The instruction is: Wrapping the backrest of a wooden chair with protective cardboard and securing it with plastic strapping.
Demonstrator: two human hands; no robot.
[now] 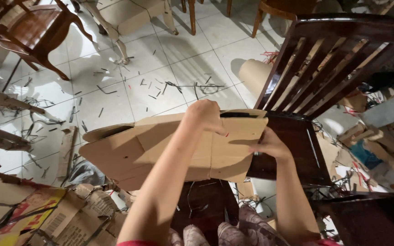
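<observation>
Cardboard wrapping lies half-off the dark wooden chair, over its seat's front edge. We clamp its top edge in our left hand; our right hand pinches its right edge. Removal looks unfinished.

Dim indoor light, floor tile glare, wide-angle edge distortion.

Flattened brown cardboard box at centre, crumpled printed red-and-yellow carton lower left, brown cardboard scraps right
</observation>
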